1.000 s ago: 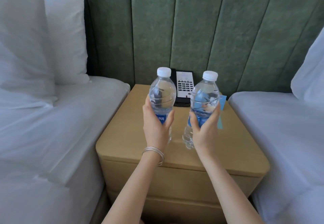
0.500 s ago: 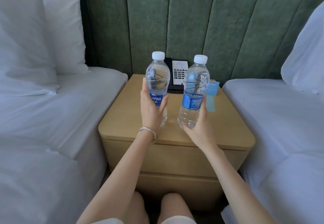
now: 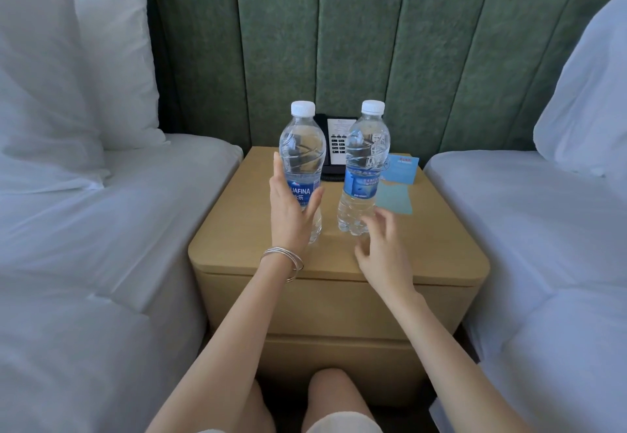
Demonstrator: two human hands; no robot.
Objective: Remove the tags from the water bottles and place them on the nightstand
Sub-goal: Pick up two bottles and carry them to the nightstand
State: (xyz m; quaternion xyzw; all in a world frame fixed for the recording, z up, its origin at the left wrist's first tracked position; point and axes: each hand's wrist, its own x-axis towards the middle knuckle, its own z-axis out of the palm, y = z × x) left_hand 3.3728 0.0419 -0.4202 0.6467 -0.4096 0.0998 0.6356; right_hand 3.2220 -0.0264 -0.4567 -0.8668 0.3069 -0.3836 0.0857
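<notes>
Two clear water bottles with white caps and blue labels stand upright on the wooden nightstand (image 3: 424,249). My left hand (image 3: 291,215) is at the left bottle (image 3: 302,147), thumb straight along its left side and fingers straight across the label. The right bottle (image 3: 364,161) stands free. My right hand (image 3: 380,249) hovers just in front of its base, fingers relaxed and apart, holding nothing. Two blue tags lie on the nightstand right of the bottles: one (image 3: 402,169) further back, one (image 3: 395,200) nearer.
A black and white phone (image 3: 336,142) sits at the back of the nightstand behind the bottles. White beds flank the nightstand, the left bed (image 3: 118,215) and the right bed (image 3: 543,229). A green padded headboard (image 3: 373,42) is behind. My knees are below the drawer front.
Both bottles came down from the air and now stand on the nightstand. My right hand let go of the right bottle and drew back. My left hand's grip loosened.
</notes>
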